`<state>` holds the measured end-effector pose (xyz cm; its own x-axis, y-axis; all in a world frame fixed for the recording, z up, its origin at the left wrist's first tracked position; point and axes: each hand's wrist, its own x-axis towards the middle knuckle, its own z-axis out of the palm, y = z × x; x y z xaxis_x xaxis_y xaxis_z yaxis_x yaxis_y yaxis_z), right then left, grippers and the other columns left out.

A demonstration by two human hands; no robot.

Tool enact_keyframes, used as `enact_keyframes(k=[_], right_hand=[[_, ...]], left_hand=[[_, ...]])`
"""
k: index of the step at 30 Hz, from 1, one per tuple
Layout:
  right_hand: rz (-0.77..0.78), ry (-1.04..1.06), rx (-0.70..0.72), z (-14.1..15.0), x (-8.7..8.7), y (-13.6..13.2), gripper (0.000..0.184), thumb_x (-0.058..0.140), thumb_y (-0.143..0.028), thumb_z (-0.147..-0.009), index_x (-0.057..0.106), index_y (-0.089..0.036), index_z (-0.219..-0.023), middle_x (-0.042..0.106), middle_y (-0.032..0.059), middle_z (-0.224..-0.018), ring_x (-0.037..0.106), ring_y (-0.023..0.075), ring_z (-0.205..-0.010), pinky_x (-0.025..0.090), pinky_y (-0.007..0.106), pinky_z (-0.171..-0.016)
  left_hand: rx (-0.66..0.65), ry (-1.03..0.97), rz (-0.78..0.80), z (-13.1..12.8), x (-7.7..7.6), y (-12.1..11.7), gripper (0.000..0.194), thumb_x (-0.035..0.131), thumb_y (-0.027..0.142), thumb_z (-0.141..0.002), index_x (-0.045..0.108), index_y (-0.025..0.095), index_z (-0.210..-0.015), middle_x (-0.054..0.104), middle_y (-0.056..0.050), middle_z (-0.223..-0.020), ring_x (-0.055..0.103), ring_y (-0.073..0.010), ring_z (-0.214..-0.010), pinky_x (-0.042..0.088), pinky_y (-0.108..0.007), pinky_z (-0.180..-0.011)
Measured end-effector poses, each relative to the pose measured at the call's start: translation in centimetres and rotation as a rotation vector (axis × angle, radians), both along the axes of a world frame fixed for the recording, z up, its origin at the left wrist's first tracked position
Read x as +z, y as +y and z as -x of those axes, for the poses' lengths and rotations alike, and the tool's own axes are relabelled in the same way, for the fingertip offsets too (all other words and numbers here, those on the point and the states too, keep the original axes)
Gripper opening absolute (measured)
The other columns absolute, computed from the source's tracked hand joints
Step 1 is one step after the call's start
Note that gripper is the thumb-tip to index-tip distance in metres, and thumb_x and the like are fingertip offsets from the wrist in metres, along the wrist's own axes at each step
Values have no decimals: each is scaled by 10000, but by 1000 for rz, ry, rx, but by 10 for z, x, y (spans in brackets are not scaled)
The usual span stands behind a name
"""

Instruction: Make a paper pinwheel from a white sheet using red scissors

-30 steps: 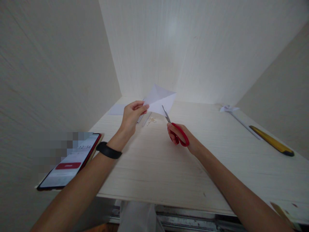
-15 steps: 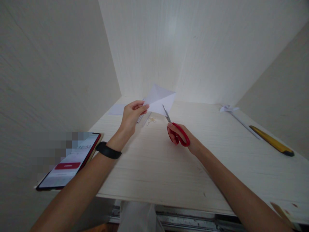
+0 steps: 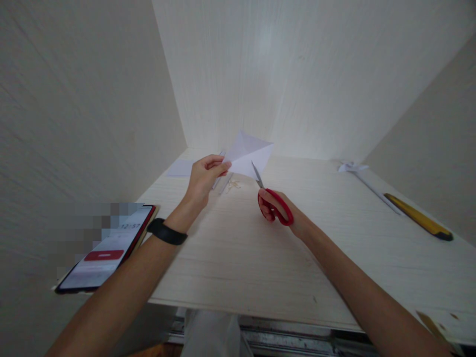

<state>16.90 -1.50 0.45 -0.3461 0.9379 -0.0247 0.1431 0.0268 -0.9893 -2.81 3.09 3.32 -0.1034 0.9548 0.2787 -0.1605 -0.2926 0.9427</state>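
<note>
Since the earlier frame, the left hand (image 3: 204, 177) and the creased paper (image 3: 250, 152) are sitting slightly farther right. The phone (image 3: 106, 255) is lying nearer than the left hand, outside its wrist. The right hand (image 3: 273, 200) is gripping the red-handled scissors (image 3: 259, 177), blades overlapping the paper in view; contact is unclear. The left hand is pinching the paper's near-left edge, fingers closed. Beyond the right hand, the paper pinwheel (image 3: 352, 167) is lying far right.

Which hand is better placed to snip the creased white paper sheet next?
Right, I'd judge: the right hand holds the red-handled metal scissors, blades by the sheet; the left hand grips its left corner.
</note>
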Motion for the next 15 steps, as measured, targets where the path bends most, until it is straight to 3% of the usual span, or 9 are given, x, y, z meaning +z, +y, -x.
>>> enact_keyframes(k=[15], right_hand=[[-14, -7, -9, 2, 6, -5, 509, 522, -671, -819, 420, -211, -626, 432, -52, -514, 395, 76, -439, 296, 247, -448]], left_hand=[[-7, -8, -1, 0, 0, 1, 156, 805, 224, -610, 720, 154, -720, 677, -10, -717, 563, -97, -632, 447, -232, -625]])
